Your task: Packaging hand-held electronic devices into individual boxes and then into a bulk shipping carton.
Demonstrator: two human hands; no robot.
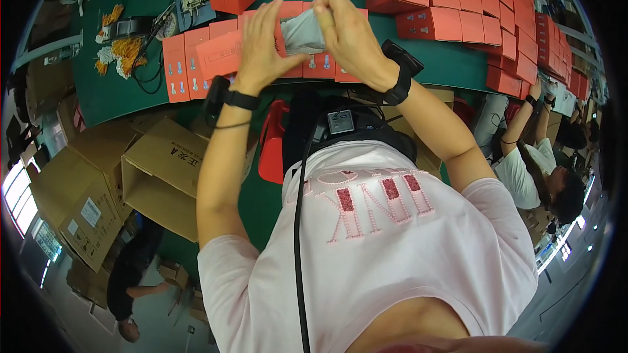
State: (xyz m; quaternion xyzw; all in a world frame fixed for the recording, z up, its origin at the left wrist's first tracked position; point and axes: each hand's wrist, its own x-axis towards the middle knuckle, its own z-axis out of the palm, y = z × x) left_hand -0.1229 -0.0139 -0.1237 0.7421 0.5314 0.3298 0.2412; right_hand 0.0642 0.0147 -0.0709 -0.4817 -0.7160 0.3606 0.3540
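1. The single view looks from the person's head, through the left of two side-by-side fisheye cameras, steeply down the body.
2. Nearest is the shirt (418, 274), large across the lower middle, its neckline at the bottom edge.
3. The left hand (260, 46) and right hand (350, 39) sit farther off, upper middle.
4. Beyond, the table (140, 10) spans the top, its front edge bowed.
5. The wide lens, dark at the corners, catches an upside-down worker (134, 274) lower left and a tilted co-worker (533, 170) at right.
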